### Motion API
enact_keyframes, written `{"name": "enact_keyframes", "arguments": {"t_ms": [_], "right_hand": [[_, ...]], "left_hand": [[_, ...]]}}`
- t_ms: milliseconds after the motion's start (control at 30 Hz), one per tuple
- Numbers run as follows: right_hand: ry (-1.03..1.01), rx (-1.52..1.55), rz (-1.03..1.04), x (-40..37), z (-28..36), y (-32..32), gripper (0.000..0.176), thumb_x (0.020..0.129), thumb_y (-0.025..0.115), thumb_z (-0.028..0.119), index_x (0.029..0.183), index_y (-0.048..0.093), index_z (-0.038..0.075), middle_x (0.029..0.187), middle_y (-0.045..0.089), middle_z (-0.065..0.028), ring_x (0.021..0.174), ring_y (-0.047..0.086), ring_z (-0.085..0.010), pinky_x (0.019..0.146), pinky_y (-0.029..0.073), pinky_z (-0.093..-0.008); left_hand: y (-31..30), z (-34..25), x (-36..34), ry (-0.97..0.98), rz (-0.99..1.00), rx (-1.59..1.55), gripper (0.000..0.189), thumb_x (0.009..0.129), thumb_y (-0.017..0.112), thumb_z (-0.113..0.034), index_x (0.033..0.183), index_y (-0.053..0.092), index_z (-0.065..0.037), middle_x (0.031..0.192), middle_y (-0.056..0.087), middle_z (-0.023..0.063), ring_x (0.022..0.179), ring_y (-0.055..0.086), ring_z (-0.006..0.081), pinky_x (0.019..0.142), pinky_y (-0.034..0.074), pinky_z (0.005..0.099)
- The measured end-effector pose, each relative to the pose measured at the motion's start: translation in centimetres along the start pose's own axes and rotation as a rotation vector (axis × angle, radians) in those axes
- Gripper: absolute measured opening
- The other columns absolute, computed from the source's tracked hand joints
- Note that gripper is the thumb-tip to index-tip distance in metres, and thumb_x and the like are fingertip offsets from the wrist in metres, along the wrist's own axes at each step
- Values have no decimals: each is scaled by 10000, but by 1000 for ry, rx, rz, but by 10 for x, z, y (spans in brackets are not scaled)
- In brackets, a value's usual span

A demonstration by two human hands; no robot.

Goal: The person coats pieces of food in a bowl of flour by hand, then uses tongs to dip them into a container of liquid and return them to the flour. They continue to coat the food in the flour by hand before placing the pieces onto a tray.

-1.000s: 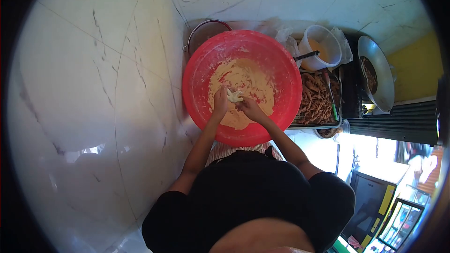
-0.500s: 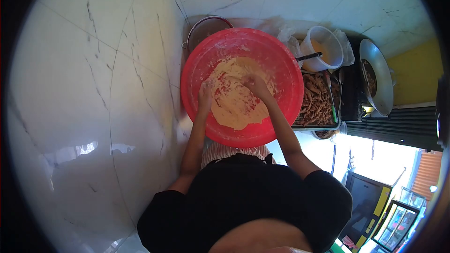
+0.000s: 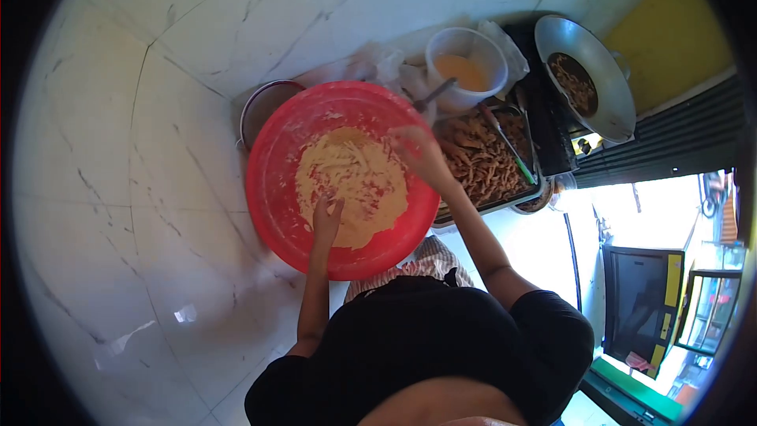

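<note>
A big red plastic basin sits on the white marble floor and holds pale yellow batter with strips of food in it. My left hand is down in the batter at the near side of the basin, fingers spread. My right hand hovers at the basin's right rim, coated in batter, fingers loosely curled; whether it holds a piece I cannot tell.
Right of the basin lies a metal tray of fried brown strips with tongs on it. Behind stand a white bucket of orange liquid, a wok on a black stove and a metal bowl.
My hands parted: the left went to the near side of the batter, the right swung to the basin's right rim. The pale lump held between both hands earlier is gone. The view turned.
</note>
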State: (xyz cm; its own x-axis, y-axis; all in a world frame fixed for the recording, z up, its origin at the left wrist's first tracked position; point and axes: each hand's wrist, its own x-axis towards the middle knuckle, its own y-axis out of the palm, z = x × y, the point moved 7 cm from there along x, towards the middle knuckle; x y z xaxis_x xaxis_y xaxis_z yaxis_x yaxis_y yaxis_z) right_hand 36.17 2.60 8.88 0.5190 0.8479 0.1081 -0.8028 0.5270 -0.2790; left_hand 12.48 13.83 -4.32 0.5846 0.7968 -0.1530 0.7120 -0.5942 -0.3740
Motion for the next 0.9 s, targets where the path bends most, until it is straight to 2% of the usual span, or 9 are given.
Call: {"name": "enact_keyframes", "arguments": {"t_ms": [100,133,167,300,367,467,567,700,900], "right_hand": [[-22,-43,-210,18,-9,-67,439,782,628,272,1158,497,86,1127,515,-172,1074,442,-352,931,316,-429],[-116,-266,-385,20,0,-91,496,775,630,312,1184,471,81,1116,524,-176,1060,455,-358,948,293,-439],[-208,-488,-560,22,10,-110,553,769,632,352,1210,444,76,1105,532,-180,1047,469,-365,965,269,-450],[-78,-730,-569,61,-45,-129,723,742,612,477,1249,378,18,1124,526,-212,1074,471,-372,1006,211,-465],[198,-914,-307,81,-73,-119,827,725,575,561,1234,362,-55,1144,506,-257,1124,451,-362,1030,186,-466],[262,-929,-241,88,-71,-116,822,732,567,558,1224,365,-69,1116,532,-247,1103,478,-357,1036,197,-454],[223,-936,-200,95,-80,-113,771,744,573,524,1205,389,-65,1057,567,-236,1052,517,-353,1015,255,-429],[150,-840,-208,97,-78,-121,703,757,567,500,1157,438,-63,976,595,-230,998,541,-357,959,331,-418],[-65,-682,-211,89,-2,-162,650,754,576,503,1038,506,-78,848,602,-234,925,542,-390,885,367,-455]], "left_hand": [[57,-41,-8,-75,146,-130,489,844,588,-254,1233,419,-12,1115,527,106,958,536,180,845,408,313],[80,-49,-11,-175,192,-226,519,839,595,-275,1245,399,-17,1132,513,106,974,527,181,846,406,308],[99,-65,-12,-66,209,-211,577,830,602,-305,1263,365,-5,1174,469,127,1034,490,207,885,382,323],[154,-137,-17,247,194,66,728,811,606,-366,1278,271,81,1283,335,231,1218,318,304,1019,245,361],[168,-159,-17,254,179,84,760,804,603,-393,1284,258,84,1301,301,240,1239,277,326,1031,222,370],[179,-169,-17,265,134,83,744,805,604,-380,1288,263,71,1311,286,244,1247,265,341,1038,211,382],[171,-177,-25,370,-52,3,539,833,596,-234,1241,367,33,1250,359,196,1205,333,302,1007,260,372],[156,-162,-29,329,-155,-104,387,850,571,-186,1160,453,13,1181,442,147,1148,400,261,980,293,346],[131,-145,-24,320,-131,-151,322,869,540,-166,1129,489,17,1149,499,135,1098,452,225,950,325,329]]}}
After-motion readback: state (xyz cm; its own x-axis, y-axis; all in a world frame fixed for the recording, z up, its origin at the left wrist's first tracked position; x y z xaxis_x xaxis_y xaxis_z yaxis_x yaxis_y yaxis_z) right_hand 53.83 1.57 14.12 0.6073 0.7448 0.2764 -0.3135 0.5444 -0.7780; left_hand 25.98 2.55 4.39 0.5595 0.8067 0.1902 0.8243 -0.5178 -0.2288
